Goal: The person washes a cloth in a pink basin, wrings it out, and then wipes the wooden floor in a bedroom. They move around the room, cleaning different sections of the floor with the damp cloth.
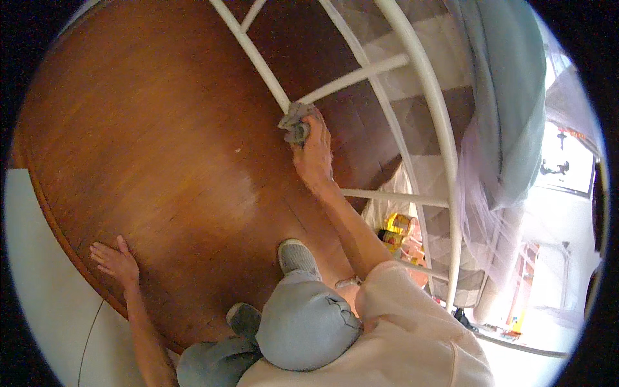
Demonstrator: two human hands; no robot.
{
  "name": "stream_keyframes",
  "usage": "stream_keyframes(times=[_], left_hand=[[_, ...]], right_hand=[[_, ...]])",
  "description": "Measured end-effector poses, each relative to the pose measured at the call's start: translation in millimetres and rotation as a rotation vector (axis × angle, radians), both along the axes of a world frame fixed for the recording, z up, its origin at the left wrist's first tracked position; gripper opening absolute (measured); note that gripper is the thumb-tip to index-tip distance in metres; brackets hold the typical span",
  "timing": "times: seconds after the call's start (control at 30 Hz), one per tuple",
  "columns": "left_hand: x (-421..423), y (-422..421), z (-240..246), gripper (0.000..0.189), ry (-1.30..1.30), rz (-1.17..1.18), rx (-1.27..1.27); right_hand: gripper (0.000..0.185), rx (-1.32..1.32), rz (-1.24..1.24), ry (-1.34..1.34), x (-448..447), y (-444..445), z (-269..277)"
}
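Note:
My right hand (315,155) grips a crumpled grey cloth (296,121) and holds it against a white metal rail (263,65) of a frame, where a crossbar (338,82) meets it. Low on the left, my left hand (115,260) is spread with its fingers apart and holds nothing; it is over the brown wood floor (169,145) near its left edge. Whether its palm touches the floor cannot be told. A small pale spot (237,150) shows on the floor left of my right forearm.
A thick curved white tube (437,106) of the frame runs down the right, with sheer netting and a grey-green curtain (508,96) beyond. Yellow-capped bottles (399,223) and a pale bag (382,200) lie under it. My shoes (297,256) are below; a white wall (34,232) borders the floor.

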State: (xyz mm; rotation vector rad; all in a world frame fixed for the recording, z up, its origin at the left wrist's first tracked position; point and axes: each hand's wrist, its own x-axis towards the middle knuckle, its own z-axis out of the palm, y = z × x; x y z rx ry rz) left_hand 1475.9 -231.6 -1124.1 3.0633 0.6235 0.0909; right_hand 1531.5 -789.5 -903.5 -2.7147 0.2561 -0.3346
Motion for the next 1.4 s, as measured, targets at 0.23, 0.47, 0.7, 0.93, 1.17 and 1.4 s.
stream_keyframes(times=[0.23,0.47,0.7,0.93,1.17,1.4], left_hand=[[3,18,-21,0.098,0.026,-0.013,0.060],[2,22,-36,0.099,0.069,0.017,0.065],[9,22,-20,0.101,0.145,0.032,-0.014],[5,13,-7,0.100,0.139,0.024,-0.046],[7,-17,38,0.093,0.227,0.075,-0.080],[11,-22,44,0.091,0.152,0.047,-0.072]], right_hand=[[0.044,-0.288,0.239,0.169,-114,-21,5],[0.058,0.367,-0.360,0.132,-220,14,97],[0.049,-0.700,-0.176,-0.342,-205,-45,142],[0.055,-0.382,-0.089,-0.046,-153,-36,8],[0.053,-0.189,0.127,0.022,-92,31,-39],[0.063,0.119,0.332,-0.132,121,69,6]])
